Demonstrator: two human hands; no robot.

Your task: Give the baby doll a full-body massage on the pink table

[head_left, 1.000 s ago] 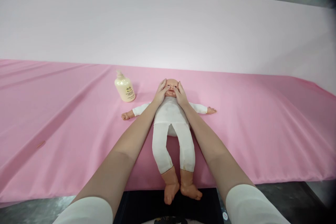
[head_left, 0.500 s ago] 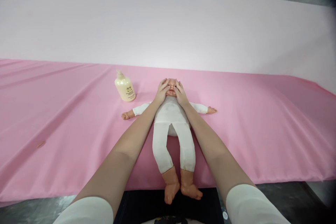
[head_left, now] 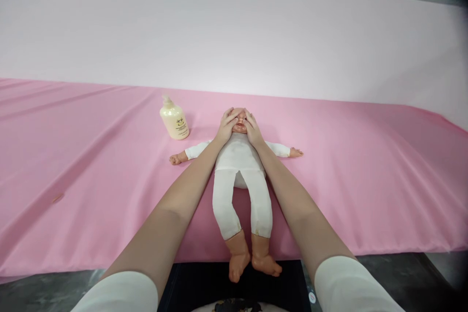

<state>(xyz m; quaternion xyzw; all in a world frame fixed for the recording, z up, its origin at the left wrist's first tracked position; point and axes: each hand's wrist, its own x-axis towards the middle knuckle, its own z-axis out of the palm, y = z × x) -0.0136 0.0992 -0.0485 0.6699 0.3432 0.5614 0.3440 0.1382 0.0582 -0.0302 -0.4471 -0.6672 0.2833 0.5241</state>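
A baby doll (head_left: 239,156) with a white cloth body lies on its back, its feet toward me and its arms spread to the sides. My left hand (head_left: 226,126) lies along the left side of the doll's face, fingers stretched over the cheek and forehead. On the other side, my right hand (head_left: 253,127) rests the same way, fingers extended. Between the hands the doll's nose and mouth show; its cheeks are covered. A pale yellow pump bottle (head_left: 174,119) stands upright left of the doll's head.
A pink cloth (head_left: 351,180) covers the table, with folds at the left. A small brownish mark or scrap (head_left: 57,198) lies on it. Behind rises a white panel (head_left: 234,34). The doll's feet hang over the front edge, above something black.
The fingertips of both hands have moved slightly inward and up on the doll's forehead, closer together. The doll and bottle stay in place; the view has shifted a little.
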